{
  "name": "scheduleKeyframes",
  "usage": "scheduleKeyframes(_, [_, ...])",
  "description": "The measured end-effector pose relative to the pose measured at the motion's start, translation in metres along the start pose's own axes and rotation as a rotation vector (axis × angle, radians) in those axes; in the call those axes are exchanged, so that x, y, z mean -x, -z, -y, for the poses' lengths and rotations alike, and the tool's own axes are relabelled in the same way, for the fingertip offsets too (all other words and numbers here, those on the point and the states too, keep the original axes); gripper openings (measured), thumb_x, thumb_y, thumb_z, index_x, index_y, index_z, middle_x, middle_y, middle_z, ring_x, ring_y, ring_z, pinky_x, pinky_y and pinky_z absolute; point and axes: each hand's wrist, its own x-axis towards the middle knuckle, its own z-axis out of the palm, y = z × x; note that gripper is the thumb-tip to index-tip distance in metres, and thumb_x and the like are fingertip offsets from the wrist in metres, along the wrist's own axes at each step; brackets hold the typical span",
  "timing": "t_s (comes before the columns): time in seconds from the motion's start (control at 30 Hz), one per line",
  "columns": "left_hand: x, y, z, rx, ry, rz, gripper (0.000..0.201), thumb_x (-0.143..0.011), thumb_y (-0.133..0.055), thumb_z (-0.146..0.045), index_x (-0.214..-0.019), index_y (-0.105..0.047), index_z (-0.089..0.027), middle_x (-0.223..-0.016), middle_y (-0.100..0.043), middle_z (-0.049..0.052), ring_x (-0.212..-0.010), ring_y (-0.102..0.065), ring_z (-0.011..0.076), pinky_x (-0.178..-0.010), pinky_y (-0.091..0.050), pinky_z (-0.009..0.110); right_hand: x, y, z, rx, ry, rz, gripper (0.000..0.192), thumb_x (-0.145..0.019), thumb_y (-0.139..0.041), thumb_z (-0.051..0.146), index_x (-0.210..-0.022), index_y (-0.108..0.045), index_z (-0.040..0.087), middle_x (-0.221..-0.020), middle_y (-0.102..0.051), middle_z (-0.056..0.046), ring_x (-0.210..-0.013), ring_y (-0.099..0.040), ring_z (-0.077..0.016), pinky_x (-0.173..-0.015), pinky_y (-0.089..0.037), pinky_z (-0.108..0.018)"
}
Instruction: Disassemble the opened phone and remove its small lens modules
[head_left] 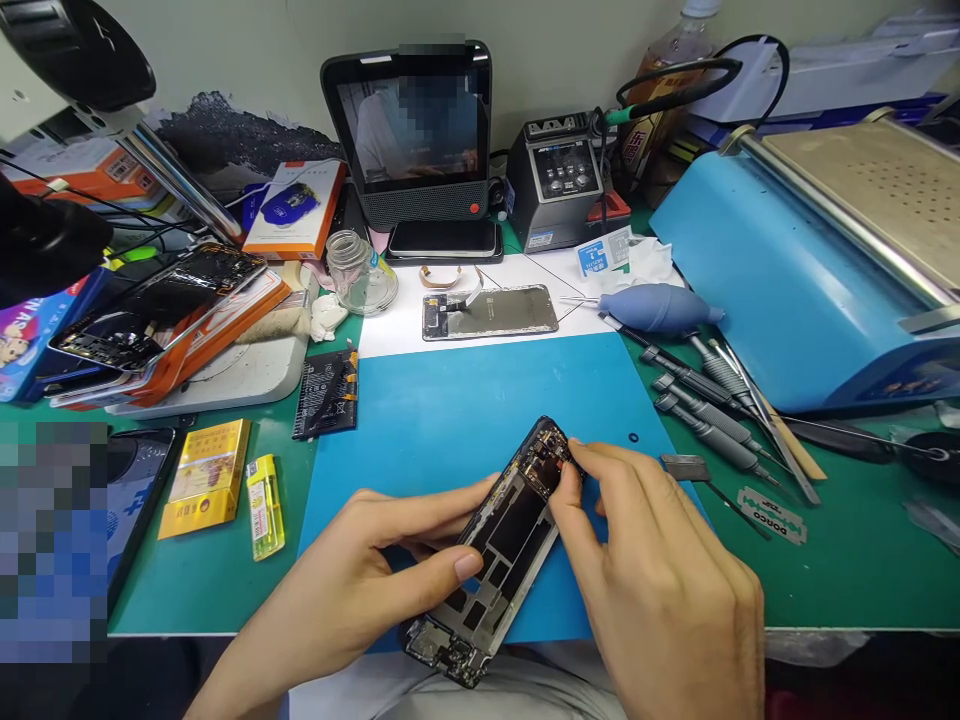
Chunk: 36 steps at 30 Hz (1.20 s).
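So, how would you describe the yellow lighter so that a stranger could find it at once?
Start at the blue mat in the middle of the green bench and look left of its lower corner. There lies a yellow cigarette pack, and the lighter lies just right of it: narrower, translucent, brighter yellow.

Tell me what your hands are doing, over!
Left hand grips phone frame. Right hand pinches its top end. Razor blade and screwdrivers lie right, apart.

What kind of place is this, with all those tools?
Probably a phone repair bench: both hands hold an opened phone, screwdrivers lie beside the blue mat, and a soldering station stands behind.
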Motion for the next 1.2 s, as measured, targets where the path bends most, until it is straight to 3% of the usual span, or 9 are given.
scheduleKeyframes(0.4, [0.002, -0.001, 0.003, -0.058, 0.044, -0.037, 0.054, -0.107, -0.067, -0.065, -0.155, -0.069, -0.040, -0.120, -0.088, 0.000, -0.087, -0.072, 0.0224, -0.056, -0.055, 0.022, -0.001, 0.004, -0.009, -0.084, -0.001, 0.007, 0.013, -0.115, -0.061, 0.018, -0.115, -0.073, 0.015, -0.108, -0.077, -0.001, -0.091, -0.072, -0.0167, -0.082, -0.050, -0.032])
scheduleKeyframes(0.5, [0.002, -0.001, 0.004, -0.042, 0.048, -0.026, 0.053, -0.106, -0.068, -0.065, -0.154, -0.069, -0.043, -0.122, -0.088, -0.001, -0.101, -0.076, 0.0270, -0.066, -0.061, 0.024, -0.002, 0.005, -0.012, -0.136, -0.039, -0.006, 0.014, -0.116, -0.059, 0.020, -0.114, -0.073, 0.016, -0.104, -0.076, -0.002, -0.080, -0.068, -0.0140, -0.076, -0.049, -0.031])
scheduleKeyframes(0.6, [0.001, -0.002, 0.003, 0.013, 0.051, -0.022, 0.051, -0.106, -0.071, -0.063, -0.154, -0.068, -0.046, -0.138, -0.083, -0.004, -0.113, -0.079, 0.0292, -0.073, -0.063, 0.024, -0.002, 0.004, -0.015, -0.176, -0.063, -0.007, 0.016, -0.118, -0.058, 0.023, -0.113, -0.072, 0.017, -0.104, -0.076, -0.001, -0.071, -0.061, -0.0120, -0.072, -0.048, -0.029])
scheduleKeyframes(0.8, [-0.002, -0.001, 0.001, 0.071, 0.038, 0.005, 0.048, -0.107, -0.072, -0.057, -0.154, -0.069, -0.046, -0.142, -0.081, -0.004, -0.115, -0.082, 0.0272, -0.073, -0.063, 0.020, -0.001, 0.002, -0.020, -0.243, -0.103, 0.011, 0.018, -0.118, -0.056, 0.026, -0.113, -0.072, 0.021, -0.106, -0.075, 0.002, -0.068, -0.057, -0.0102, -0.067, -0.046, -0.026])
scheduleKeyframes(1.0, [-0.002, -0.003, 0.000, 0.157, 0.028, 0.015, 0.044, -0.108, -0.074, -0.051, -0.152, -0.071, -0.046, -0.148, -0.076, -0.007, -0.131, -0.079, 0.0271, -0.092, -0.066, 0.021, -0.004, -0.001, -0.022, -0.304, -0.164, 0.023, 0.019, -0.117, -0.057, 0.028, -0.108, -0.073, 0.022, -0.098, -0.074, 0.003, -0.070, -0.064, -0.0073, -0.070, -0.049, -0.021])
scheduleKeyframes(1.2, [-0.003, -0.005, -0.004, 0.275, 0.108, 0.017, 0.047, -0.106, -0.076, -0.056, -0.152, -0.070, -0.048, -0.150, -0.076, -0.008, -0.140, -0.074, 0.0282, -0.103, -0.065, 0.027, -0.011, 0.008, -0.044, -0.476, -0.346, 0.159, 0.021, -0.110, -0.062, 0.038, -0.101, -0.079, 0.027, -0.074, -0.072, 0.007, -0.056, -0.069, -0.0091, -0.048, -0.050, -0.015])
